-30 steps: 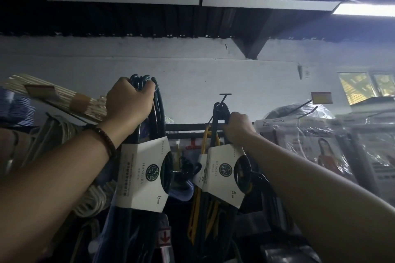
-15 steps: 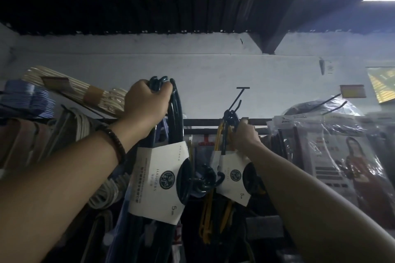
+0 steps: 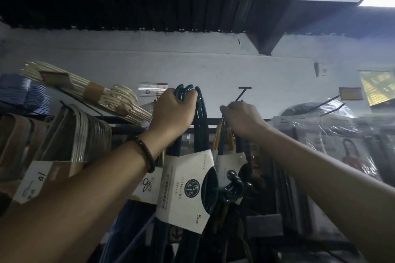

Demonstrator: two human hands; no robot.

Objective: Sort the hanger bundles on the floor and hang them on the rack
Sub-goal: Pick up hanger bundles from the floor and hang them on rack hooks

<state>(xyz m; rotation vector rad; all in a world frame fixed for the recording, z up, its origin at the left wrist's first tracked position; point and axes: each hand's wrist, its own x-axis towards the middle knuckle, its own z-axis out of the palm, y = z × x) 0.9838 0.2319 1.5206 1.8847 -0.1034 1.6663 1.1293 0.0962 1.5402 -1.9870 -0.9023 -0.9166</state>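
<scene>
Hanger bundle of dark teal plastic in a white paper sleeve (image 3: 186,188) hangs at the centre of the frame, its hooks raised above the black metal rack rail (image 3: 211,123). The left hand (image 3: 173,113) grips those hooks, its fingers (image 3: 190,100) closed tight round them; a dark beaded bracelet (image 3: 147,157) circles the wrist. Just right of it a second teal hanger bundle with the same white sleeve (image 3: 226,166) hangs against yellow hangers (image 3: 218,136). The right hand (image 3: 241,119) holds its top with curled fingers beside a black wire peg (image 3: 242,96) that juts up from the rack. The two sleeves meet edge to edge. In the upper left of the frame a cream hanger bundle (image 3: 85,89) lies tilted, with blue hangers (image 3: 23,96) at the far left. Plastic-wrapped packages (image 3: 333,134) fill the right of the frame.
</scene>
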